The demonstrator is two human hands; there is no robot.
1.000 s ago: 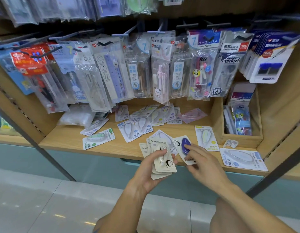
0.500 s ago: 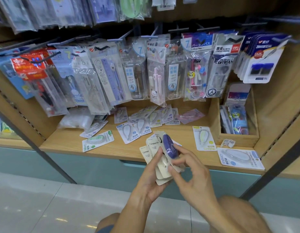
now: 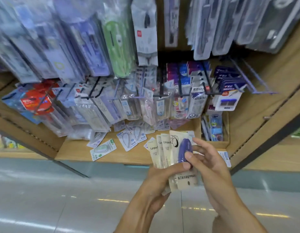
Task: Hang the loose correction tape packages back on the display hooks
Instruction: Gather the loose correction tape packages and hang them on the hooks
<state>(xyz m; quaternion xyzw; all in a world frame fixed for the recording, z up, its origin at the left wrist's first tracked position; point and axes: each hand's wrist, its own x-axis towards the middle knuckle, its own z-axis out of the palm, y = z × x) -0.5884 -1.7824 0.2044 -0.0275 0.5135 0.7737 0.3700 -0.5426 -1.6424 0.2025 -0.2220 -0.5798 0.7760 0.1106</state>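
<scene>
My left hand [image 3: 160,178] grips a fanned stack of cream correction tape packages [image 3: 162,148], thumb across the front. On top sits a package with a purple tape dispenser [image 3: 184,149]. My right hand [image 3: 208,163] pinches that top package at its right edge, thumb on the purple dispenser. More loose correction tape packages [image 3: 132,140] lie flat on the wooden shelf [image 3: 75,150], one of them green [image 3: 103,149]. Black display hooks [image 3: 161,88] stick out above the shelf, loaded with other hanging stationery.
Hanging compass and pen packs [image 3: 98,105] crowd the rows above the shelf. A wooden bin [image 3: 225,126] with packaged items stands at the shelf's right end. Blue eraser packs [image 3: 228,98] hang at the upper right. A dark metal frame bar [image 3: 263,145] runs diagonally at right.
The purple package went from the shelf onto the stack in my left hand. Both hands rose with the stack, and the view tilted upward to show higher rows.
</scene>
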